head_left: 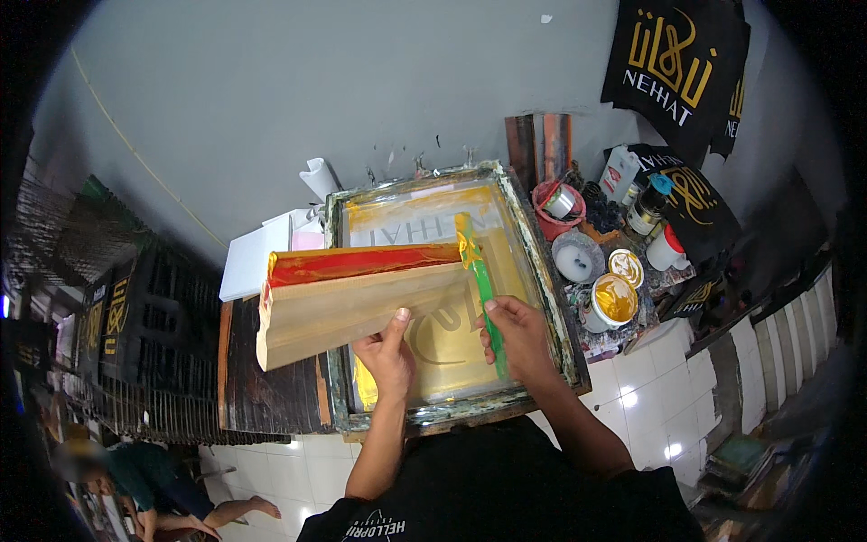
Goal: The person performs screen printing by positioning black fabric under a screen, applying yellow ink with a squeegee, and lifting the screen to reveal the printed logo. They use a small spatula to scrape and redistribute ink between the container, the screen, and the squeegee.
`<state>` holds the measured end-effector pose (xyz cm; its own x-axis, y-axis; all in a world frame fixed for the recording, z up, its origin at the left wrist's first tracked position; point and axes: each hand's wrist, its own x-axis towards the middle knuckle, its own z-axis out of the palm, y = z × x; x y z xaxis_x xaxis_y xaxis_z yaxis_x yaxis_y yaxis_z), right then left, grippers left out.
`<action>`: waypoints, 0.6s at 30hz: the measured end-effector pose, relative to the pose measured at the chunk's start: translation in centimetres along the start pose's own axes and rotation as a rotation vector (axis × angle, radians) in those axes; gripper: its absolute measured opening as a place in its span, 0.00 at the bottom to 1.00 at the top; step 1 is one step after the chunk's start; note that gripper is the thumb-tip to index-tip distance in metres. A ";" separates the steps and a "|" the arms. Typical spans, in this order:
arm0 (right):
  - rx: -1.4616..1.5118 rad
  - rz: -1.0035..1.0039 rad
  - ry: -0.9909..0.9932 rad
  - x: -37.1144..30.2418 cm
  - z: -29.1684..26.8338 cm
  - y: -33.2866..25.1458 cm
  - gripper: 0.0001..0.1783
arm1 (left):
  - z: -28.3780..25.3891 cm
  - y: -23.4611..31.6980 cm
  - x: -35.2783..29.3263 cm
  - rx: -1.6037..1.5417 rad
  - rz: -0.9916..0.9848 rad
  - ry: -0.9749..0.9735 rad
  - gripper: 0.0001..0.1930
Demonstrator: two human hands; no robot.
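Note:
My left hand (388, 361) grips the long wooden handle of a squeegee (361, 312), thumb up against the wood. The squeegee's red blade faces away from me, smeared with yellow ink along its edge. In my right hand (520, 339) is a green spatula (484, 282), its far end coated in yellow ink and touching or very near the squeegee's right end. Both tools are above a screen-printing frame (452, 409), whose mesh is streaked with yellow ink and shows lettering and a curved design, partly hidden by the squeegee.
On the right stand an open tub of yellow ink (616, 300), a white tub (578, 260), a red bucket (547, 219) and several bottles. White sheets (257, 253) lie at left. Printed black bags (664, 68) hang upper right. Another person (149, 483) is at lower left.

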<state>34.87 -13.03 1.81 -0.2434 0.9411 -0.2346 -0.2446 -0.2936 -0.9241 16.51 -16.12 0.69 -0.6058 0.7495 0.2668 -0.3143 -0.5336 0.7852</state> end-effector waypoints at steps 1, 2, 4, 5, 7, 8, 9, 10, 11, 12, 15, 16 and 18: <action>0.038 0.004 -0.009 -0.1 0.3 -0.2 0.13 | 0.2 0.0 0.0 0.019 -0.018 0.013 0.25; 0.076 0.006 -0.018 -0.3 0.7 -0.4 0.13 | 0.3 0.0 0.0 0.026 -0.016 0.013 0.24; 0.138 0.022 -0.041 -0.7 1.2 -0.8 0.13 | 0.7 -0.1 -0.2 0.031 -0.017 0.008 0.24; 0.184 0.036 -0.058 -0.9 1.4 -1.1 0.12 | 0.9 -0.1 -0.2 0.030 -0.018 0.003 0.23; 0.196 0.026 -0.076 -1.3 1.8 -1.7 0.13 | 1.2 -0.2 -0.4 0.040 -0.011 0.005 0.22; 0.210 0.024 -0.087 -1.6 2.0 -2.1 0.13 | 1.4 -0.3 -0.6 0.050 -0.002 0.011 0.22; 0.222 0.040 -0.098 -1.9 2.1 -2.5 0.13 | 1.6 -0.3 -0.7 0.057 0.022 0.010 0.21; 0.234 0.055 -0.106 -2.2 2.2 -2.9 0.12 | 1.8 -0.4 -0.7 0.070 0.011 0.023 0.21; 0.246 0.108 -0.089 -2.6 2.3 -3.4 0.12 | 1.9 -0.6 -0.9 0.082 0.014 0.030 0.20; 0.276 0.089 -0.147 -3.0 2.2 -3.9 0.12 | 2.0 -0.7 -1.0 0.092 0.015 0.035 0.20; 0.389 0.111 -0.195 -3.8 1.2 -5.1 0.12 | 1.8 -1.3 -1.0 0.163 0.048 0.009 0.20; 0.444 0.105 -0.198 -3.9 0.6 -5.3 0.12 | 1.6 -1.4 -0.8 0.174 0.032 0.013 0.20; 0.474 0.054 -0.128 -4.5 -2.2 -5.4 0.12 | 1.1 -1.6 -0.4 0.174 0.057 -0.009 0.20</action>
<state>39.37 -15.25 7.19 -0.3731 0.9032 -0.2121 -0.6217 -0.4131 -0.6655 18.00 -15.13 -0.05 -0.6124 0.7239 0.3178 -0.1484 -0.5001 0.8532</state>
